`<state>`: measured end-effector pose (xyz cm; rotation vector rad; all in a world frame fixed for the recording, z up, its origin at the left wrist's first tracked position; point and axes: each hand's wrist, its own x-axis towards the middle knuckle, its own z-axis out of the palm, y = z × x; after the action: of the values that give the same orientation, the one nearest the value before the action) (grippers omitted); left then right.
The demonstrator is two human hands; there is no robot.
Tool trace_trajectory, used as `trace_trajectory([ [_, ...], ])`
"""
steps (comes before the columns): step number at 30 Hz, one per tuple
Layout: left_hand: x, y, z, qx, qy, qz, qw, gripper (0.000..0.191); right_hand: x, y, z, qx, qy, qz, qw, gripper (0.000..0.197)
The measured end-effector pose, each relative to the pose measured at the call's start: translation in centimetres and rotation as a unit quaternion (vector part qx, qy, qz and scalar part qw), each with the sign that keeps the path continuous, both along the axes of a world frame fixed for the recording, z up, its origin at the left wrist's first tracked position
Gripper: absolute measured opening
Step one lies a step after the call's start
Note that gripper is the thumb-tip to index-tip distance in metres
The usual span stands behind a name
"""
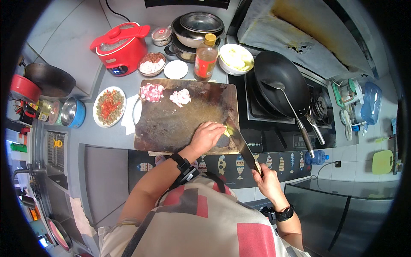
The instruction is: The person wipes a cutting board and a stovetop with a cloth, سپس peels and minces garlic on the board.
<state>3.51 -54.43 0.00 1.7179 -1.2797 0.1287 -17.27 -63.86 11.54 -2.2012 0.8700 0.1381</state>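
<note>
My right hand (268, 181) grips the handle of a kitchen cleaver (242, 144), its blade reaching over the right edge of a dark wooden cutting board (179, 128). On the board, my left hand (207, 136) has its fingertips on a small pale yellow-green food piece (227, 131), close against the blade. Two small heaps of chopped meat lie at the board's far left part: a redder one (152, 92) and a paler one (180, 97). What the palm of my left hand covers is hidden.
Left of the board is a plate of chopped green and red vegetables (109, 106). Behind stand a red electric cooker (120, 48), a bowl of diced meat (152, 64), a sauce bottle (205, 59) and a white bowl of pale slices (236, 59). A wok (282, 83) with a spatula sits on the stove, right.
</note>
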Motion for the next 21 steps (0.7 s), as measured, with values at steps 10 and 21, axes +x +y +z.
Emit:
trace_trajectory([
  [10,-0.4,0.0,0.1,0.043,-0.019,-0.022,0.999,0.017,-0.1,-1.3,0.8,-0.138,0.004,0.101,0.985,0.015],
  [21,-0.7,0.2,0.0,0.055,0.002,-0.038,0.998,0.019,0.7,-2.0,-1.8,-0.14,0.064,0.131,0.979,0.02],
])
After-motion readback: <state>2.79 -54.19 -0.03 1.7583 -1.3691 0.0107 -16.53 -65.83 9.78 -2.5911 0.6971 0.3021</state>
